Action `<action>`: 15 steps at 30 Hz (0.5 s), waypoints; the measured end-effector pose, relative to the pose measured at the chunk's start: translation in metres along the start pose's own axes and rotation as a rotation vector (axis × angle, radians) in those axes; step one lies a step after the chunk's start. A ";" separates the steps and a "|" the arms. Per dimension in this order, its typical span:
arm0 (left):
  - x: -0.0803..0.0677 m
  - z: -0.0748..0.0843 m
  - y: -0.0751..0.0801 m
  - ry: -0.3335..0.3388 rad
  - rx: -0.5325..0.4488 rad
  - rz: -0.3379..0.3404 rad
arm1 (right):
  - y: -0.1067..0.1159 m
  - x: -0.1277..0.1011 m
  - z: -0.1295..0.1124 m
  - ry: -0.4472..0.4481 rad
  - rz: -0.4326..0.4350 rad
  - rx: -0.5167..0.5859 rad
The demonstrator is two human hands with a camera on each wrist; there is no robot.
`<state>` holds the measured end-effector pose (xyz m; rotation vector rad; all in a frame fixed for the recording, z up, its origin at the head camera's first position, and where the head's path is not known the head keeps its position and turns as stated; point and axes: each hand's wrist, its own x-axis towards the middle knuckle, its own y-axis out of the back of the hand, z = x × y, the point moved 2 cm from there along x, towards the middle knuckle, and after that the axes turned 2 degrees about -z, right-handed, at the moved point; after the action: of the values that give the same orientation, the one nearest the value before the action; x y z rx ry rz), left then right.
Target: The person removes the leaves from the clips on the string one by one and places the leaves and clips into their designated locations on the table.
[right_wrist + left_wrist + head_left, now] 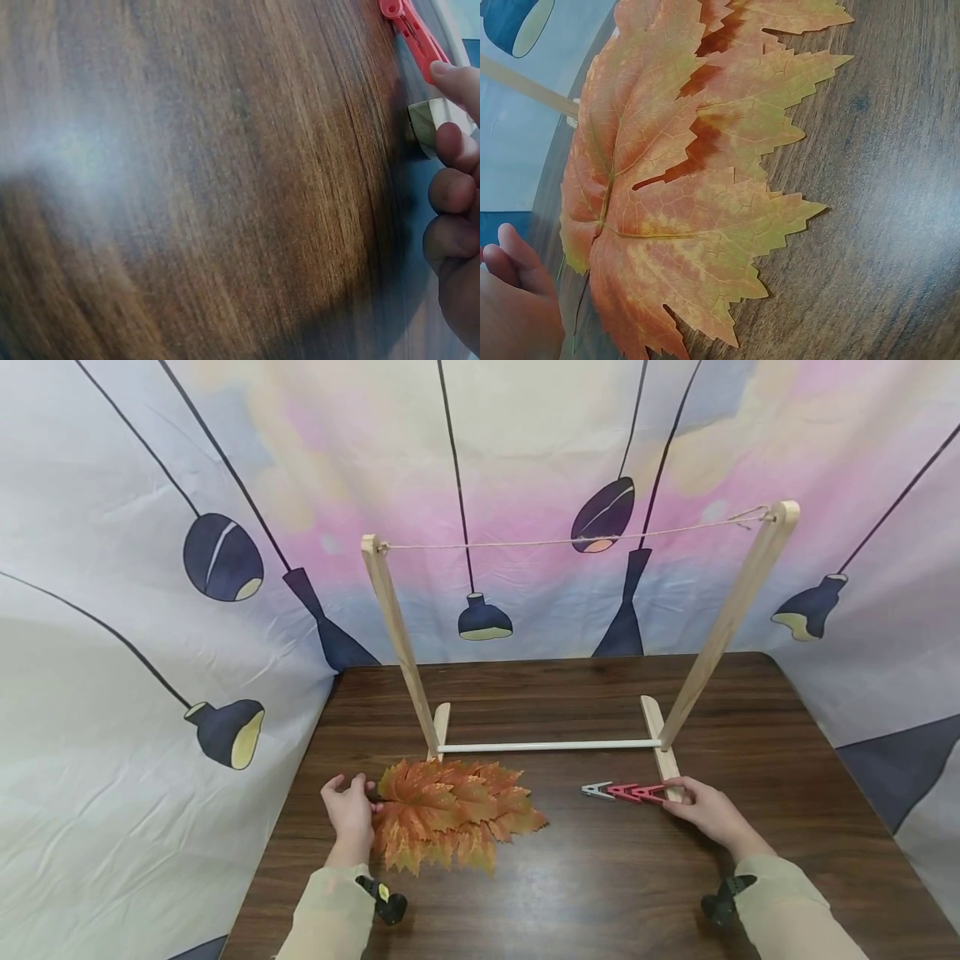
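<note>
A pile of orange maple leaves (450,814) lies on the dark wooden table (600,885), stems toward the left. My left hand (348,810) rests at the stem end with loosely curved fingers, its fingertips touching the stems. The left wrist view shows the leaves (682,195) close up, with my left hand (514,300) just beside the stems. To the right lies a row of red clothespins (637,792) with a grey clothespin (596,790) at its left end. My right hand (705,814) reaches them. Its index fingertip (454,75) touches the end of a red clothespin (412,34).
A wooden stand (551,745) sits mid-table: two slanted posts, a white crossbar and a string (570,539) stretched between the post tops. Its right foot (660,739) lies next to my right hand. A printed cloth backdrop (150,610) surrounds the table.
</note>
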<state>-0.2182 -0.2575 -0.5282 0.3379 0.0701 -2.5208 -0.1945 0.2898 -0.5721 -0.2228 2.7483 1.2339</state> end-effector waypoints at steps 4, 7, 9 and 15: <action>-0.001 0.000 0.001 0.000 0.012 -0.001 | 0.000 0.000 -0.003 0.001 0.001 -0.006; -0.001 0.000 0.001 0.002 0.014 -0.003 | 0.000 0.001 -0.003 0.003 0.002 -0.013; -0.001 0.000 0.001 0.004 0.008 -0.002 | 0.000 0.001 -0.003 0.001 0.000 -0.023; -0.001 0.000 0.002 -0.002 -0.009 0.001 | 0.001 0.003 -0.002 0.002 0.007 -0.060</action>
<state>-0.2167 -0.2588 -0.5281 0.3315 0.0806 -2.5193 -0.1974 0.2887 -0.5711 -0.2207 2.7183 1.3196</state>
